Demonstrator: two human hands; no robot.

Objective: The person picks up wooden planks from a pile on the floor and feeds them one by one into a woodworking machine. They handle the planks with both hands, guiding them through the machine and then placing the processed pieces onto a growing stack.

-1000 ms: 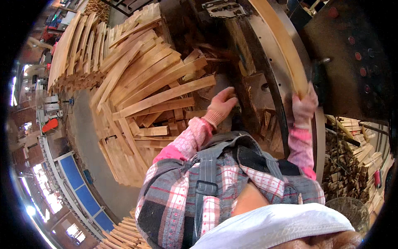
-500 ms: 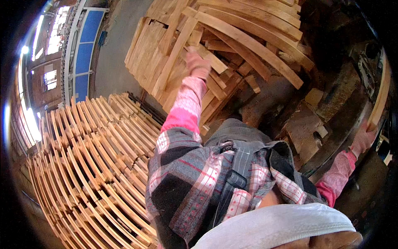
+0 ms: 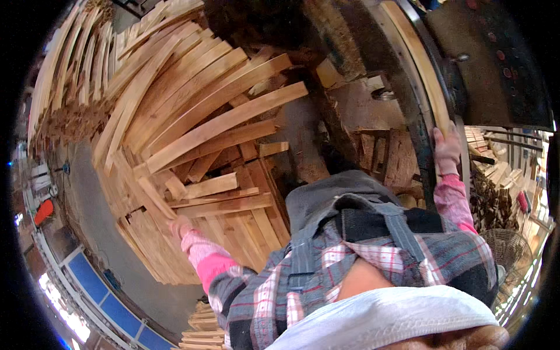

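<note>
My left hand [image 3: 182,226] is reaching out over the wood pile, its fingers closed at the near end of a short wooden board [image 3: 156,198]. Around it lie loose offcuts, among them a pale block [image 3: 211,185], and longer curved boards [image 3: 227,125]. On the right, my right hand [image 3: 447,153] grips the near end of a long, slightly curved plank [image 3: 417,58]. That plank lies along a dark metal machine edge [image 3: 431,35] and runs away from me. Part of the right hand's grip is hidden from view.
Stacked slats [image 3: 70,64] stand at the far left, with more stacked wood [image 3: 204,326] at the lower left. A blue-panelled barrier [image 3: 93,277] borders the grey floor [image 3: 96,221]. A round wire-guarded fan [image 3: 507,256] and a wood heap [image 3: 504,175] are on the right.
My view has swung to the right, so the pile now sits further left and the machine edge shows more fully. The right hand is still on the plank; the left remains over the pile.
</note>
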